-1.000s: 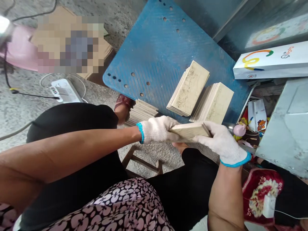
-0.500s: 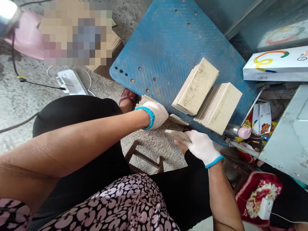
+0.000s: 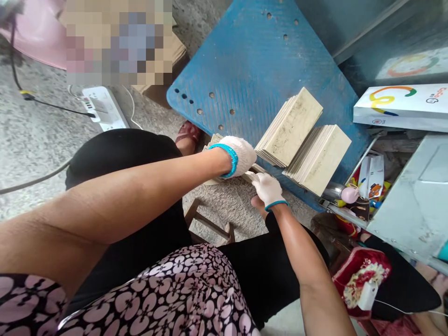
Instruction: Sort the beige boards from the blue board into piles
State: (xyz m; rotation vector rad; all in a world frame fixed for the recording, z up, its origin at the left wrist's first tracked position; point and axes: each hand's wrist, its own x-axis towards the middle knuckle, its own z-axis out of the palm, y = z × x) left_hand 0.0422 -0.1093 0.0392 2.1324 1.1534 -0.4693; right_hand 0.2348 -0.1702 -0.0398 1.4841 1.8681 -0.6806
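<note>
My left hand [image 3: 242, 156], in a white knit glove with a blue cuff, is curled at the near edge of the blue board. Its fingertips are hidden under it. Loose thin beige slabs [image 3: 214, 139] show beside its wrist, partly covered. My right hand [image 3: 269, 190], gloved the same way, pinches a few thin beige slabs [image 3: 250, 176] right beside the left hand, low at the board's edge. Two neat stacks of such slabs stand on the board: the left stack [image 3: 297, 128] and the right stack [image 3: 324, 158]. Dark specks mark their top faces.
The blue board [image 3: 241, 70] has several holes. At its right are a flask [image 3: 336, 191], a white printed box [image 3: 399, 105] and a metal cabinet [image 3: 416, 186]. A power strip [image 3: 105, 107] lies on the floor. A wooden stool [image 3: 210, 224] stands below. Another person's leg [image 3: 402, 280] shows at right.
My right hand has moved left and up with the slabs, close to my left hand. My left hand has shifted slightly right, along with the whole view.
</note>
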